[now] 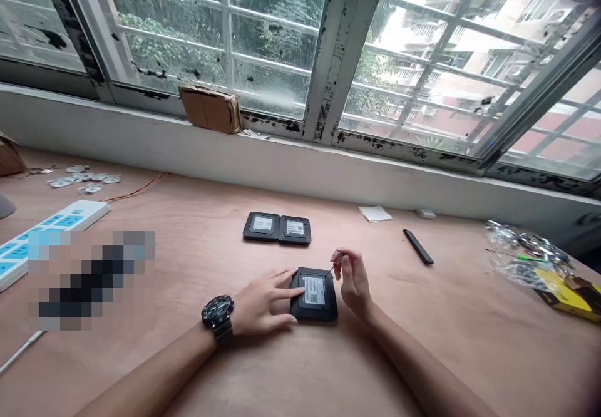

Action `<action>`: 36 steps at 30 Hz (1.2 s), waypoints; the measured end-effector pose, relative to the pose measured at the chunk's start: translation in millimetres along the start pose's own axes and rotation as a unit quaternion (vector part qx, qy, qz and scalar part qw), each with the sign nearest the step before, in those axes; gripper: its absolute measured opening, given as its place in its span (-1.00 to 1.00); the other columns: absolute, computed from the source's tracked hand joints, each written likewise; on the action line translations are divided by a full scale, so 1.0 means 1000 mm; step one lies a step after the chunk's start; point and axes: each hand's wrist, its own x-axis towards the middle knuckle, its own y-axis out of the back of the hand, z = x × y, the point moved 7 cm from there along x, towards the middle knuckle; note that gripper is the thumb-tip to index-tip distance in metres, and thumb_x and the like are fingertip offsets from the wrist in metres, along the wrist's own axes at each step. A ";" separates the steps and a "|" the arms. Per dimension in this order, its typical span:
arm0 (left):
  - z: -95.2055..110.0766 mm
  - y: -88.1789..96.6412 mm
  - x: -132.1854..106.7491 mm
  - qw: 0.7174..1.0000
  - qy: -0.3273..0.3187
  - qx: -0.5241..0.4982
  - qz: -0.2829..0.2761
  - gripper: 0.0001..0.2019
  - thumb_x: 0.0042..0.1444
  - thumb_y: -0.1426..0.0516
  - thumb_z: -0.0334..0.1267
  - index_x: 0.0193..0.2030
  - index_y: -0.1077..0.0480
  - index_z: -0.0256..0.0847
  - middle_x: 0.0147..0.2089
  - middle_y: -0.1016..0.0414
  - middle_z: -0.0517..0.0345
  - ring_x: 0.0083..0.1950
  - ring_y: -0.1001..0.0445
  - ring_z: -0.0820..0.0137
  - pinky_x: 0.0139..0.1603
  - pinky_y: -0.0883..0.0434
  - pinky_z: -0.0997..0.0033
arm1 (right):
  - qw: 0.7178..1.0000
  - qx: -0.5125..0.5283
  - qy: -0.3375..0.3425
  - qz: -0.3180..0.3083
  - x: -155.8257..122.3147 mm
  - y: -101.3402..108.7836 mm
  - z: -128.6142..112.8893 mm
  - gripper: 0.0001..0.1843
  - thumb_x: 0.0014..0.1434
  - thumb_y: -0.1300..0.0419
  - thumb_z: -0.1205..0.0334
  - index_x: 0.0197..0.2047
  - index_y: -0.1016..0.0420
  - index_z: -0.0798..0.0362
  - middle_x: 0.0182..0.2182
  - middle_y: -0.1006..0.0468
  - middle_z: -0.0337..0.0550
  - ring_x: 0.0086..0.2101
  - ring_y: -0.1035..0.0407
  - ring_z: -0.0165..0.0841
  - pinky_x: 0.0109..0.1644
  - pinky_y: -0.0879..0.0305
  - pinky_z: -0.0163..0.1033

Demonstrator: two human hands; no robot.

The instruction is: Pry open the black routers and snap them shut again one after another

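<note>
A small black device (313,295) with a white label on top lies flat on the wooden table (422,342). My left hand (263,304), with a black watch (218,317) on the wrist, rests on the table with fingers extended, pressing the device's left edge. My right hand (352,279) hovers at the device's upper right corner, fingers pinched on a thin pin-like tool (332,268) whose tip meets the device's top edge. Two more black devices (277,227) with labels lie side by side farther back.
A slim black bar (417,246) and a white pad (374,213) lie back right. Clear bags with small parts and a yellow item (539,260) sit at the right edge. A white-blue power strip (42,232) and small packets (84,178) are left. A brown parcel (211,109) rests on the windowsill.
</note>
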 end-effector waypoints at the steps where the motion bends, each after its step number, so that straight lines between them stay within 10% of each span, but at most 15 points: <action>1: -0.001 0.000 0.000 1.000 0.001 -0.006 -0.001 -0.40 0.21 -0.27 0.08 0.36 -0.35 0.04 0.53 -0.06 -0.02 0.49 -0.14 -0.02 0.43 -0.22 -0.06 | 1.000 0.012 -0.009 -0.002 0.000 0.000 0.000 -0.82 0.49 0.02 0.09 0.00 -0.36 -0.10 -0.26 -0.43 -0.22 -0.50 -0.24 -0.45 -0.43 -0.27 -0.27; 11: -0.001 0.002 -0.001 1.000 0.017 -0.021 -0.006 -0.45 0.21 -0.26 0.09 0.31 -0.42 0.02 0.51 -0.10 -0.03 0.49 -0.12 -0.04 0.44 -0.18 -0.07 | 0.975 0.136 -0.155 -0.080 0.016 -0.002 -0.001 -0.61 0.45 -0.01 -0.07 0.20 -0.37 -0.09 -0.31 -0.47 -0.23 -0.58 -0.10 -0.49 -0.45 -0.21 -0.26; 17: 0.001 0.003 -0.001 1.000 0.017 -0.021 -0.008 -0.45 0.22 -0.25 0.10 0.30 -0.43 0.00 0.49 -0.13 -0.06 0.48 -0.14 -0.04 0.42 -0.20 -0.09 | 0.977 0.113 -0.160 -0.087 0.015 -0.001 0.000 -0.70 0.34 -0.20 -0.08 -0.17 -0.47 -0.01 -0.32 -0.46 -0.23 -0.58 -0.09 -0.52 -0.51 -0.09 -0.30; 27: -0.022 0.019 -0.022 0.999 0.044 0.027 -0.003 -0.36 0.28 -0.21 0.09 0.42 -0.26 -0.07 0.47 -0.19 -0.08 0.48 -0.14 -0.04 0.43 -0.18 -0.12 | 0.991 0.092 -0.095 -0.006 0.021 -0.017 -0.030 -0.70 0.45 -0.05 -0.03 -0.12 -0.50 -0.04 -0.34 -0.47 -0.18 -0.39 -0.29 -0.39 -0.42 -0.22 -0.30; 36: -0.048 0.030 -0.030 0.994 0.093 0.020 0.048 -0.62 0.37 -0.15 -0.03 0.24 -0.45 -0.09 0.29 -0.46 0.01 0.35 -0.36 0.15 0.34 -0.34 0.09 | 0.989 0.086 -0.093 -0.071 0.024 -0.065 -0.023 -0.68 0.47 -0.01 -0.03 -0.13 -0.48 -0.04 -0.37 -0.44 -0.21 -0.43 -0.25 -0.40 -0.42 -0.20 -0.29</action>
